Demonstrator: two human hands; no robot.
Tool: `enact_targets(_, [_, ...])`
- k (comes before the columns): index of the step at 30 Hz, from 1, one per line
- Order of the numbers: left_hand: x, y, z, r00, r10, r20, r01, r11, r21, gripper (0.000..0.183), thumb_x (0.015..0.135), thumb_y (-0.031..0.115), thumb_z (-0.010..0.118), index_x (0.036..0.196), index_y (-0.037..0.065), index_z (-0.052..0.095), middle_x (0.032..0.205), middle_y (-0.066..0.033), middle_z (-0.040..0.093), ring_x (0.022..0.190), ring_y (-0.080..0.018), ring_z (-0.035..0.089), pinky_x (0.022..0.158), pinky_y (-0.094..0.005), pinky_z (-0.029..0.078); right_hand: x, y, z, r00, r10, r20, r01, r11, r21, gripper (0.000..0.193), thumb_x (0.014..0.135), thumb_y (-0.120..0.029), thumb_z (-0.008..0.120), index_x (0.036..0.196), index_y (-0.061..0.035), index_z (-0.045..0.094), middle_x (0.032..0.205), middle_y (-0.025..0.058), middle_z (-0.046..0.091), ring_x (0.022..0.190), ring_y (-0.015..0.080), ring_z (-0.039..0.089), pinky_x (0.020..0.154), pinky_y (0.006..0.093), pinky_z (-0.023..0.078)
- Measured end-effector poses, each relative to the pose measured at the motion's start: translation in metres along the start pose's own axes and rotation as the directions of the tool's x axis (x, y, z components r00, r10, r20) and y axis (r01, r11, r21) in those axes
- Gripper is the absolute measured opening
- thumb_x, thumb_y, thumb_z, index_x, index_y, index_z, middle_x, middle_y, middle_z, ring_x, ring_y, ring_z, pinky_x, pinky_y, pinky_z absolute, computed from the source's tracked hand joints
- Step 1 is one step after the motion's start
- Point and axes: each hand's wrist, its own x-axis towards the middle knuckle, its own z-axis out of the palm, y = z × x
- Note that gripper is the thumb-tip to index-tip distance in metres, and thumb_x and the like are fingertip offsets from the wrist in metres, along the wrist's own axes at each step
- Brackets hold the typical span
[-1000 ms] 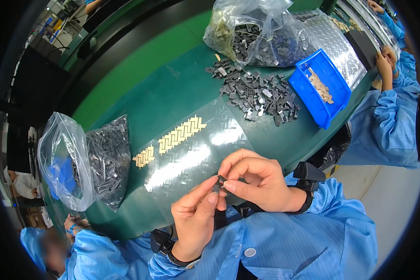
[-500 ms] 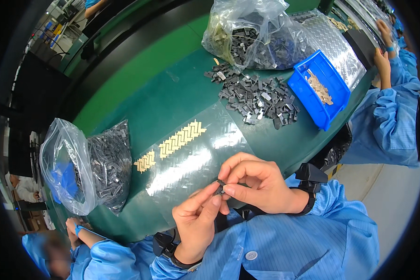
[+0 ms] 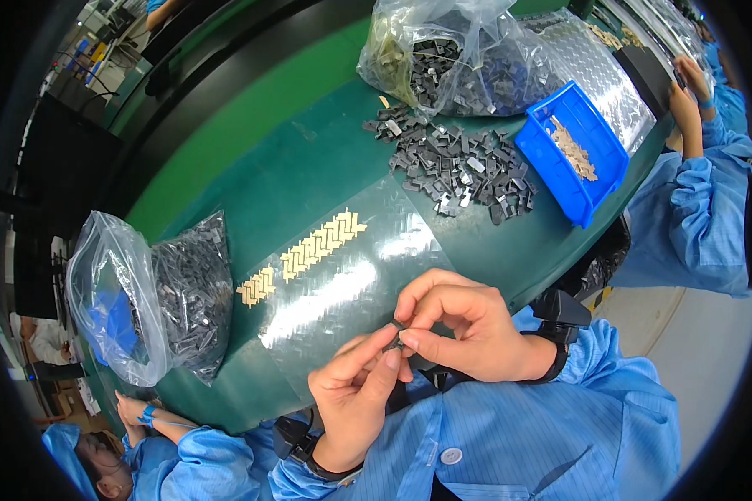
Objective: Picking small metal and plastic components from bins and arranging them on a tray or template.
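Between the fingertips of both hands, near the table's front edge, is a small black plastic part (image 3: 397, 327). My left hand (image 3: 355, 392) pinches it from below with thumb and forefinger. From the right, my right hand (image 3: 464, 330) pinches its other side, fingers curled. Beyond the hands lies a clear textured sheet (image 3: 317, 313) bearing rows of small beige strips (image 3: 322, 245) in a herringbone pattern. A loose pile of similar black parts (image 3: 464, 171) is spread on the table farther away. The fingers partly hide the held part.
An open plastic bag (image 3: 196, 292) of black parts stands at the left, and a larger one (image 3: 443, 71) at the back. A blue bin (image 3: 589, 196) with beige pieces (image 3: 572, 150) sits on the right. Co-workers in blue work at both sides of the green table (image 3: 267, 179).
Both hands stay almost in place, still holding the black part. The view has shifted slightly. At the left, a co-worker's head has turned and come into clearer view.
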Motion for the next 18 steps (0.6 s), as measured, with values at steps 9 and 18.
enact_targets(9, [0.0015, -0.0002, 0.0016, 1.000, 0.025, 0.008, -0.026, 0.995, 0.092, 0.027, 0.083, -0.005, 0.057, 0.110, 0.000, 0.060, 0.093, -0.0135, 0.062, 0.068, -0.0132, 0.059, 0.059, -0.0217, 0.049, -0.0001, -0.0020, 0.0002, 1.000, -0.013, -0.018, 0.013, 1.000, -0.020, 0.009, 0.079, -0.001, 0.061, 0.073, -0.0004, 0.055, 0.094, 0.0077, 0.054, 0.074, 0.0114, 0.056, 0.065, 0.0244, 0.047])
enact_targets(18, [0.0034, -0.0012, 0.0002, 0.999, -0.014, 0.035, 0.013, 0.999, 0.036, 0.027, 0.084, -0.006, 0.055, 0.110, -0.001, 0.060, 0.092, -0.0135, 0.062, 0.068, -0.0139, 0.059, 0.059, -0.0226, 0.050, 0.0021, -0.0065, -0.0064, 0.992, -0.115, 0.043, 0.123, 0.962, -0.243, 0.007, 0.078, -0.003, 0.064, 0.073, -0.0017, 0.059, 0.093, 0.0097, 0.056, 0.077, 0.0132, 0.056, 0.068, 0.0251, 0.046])
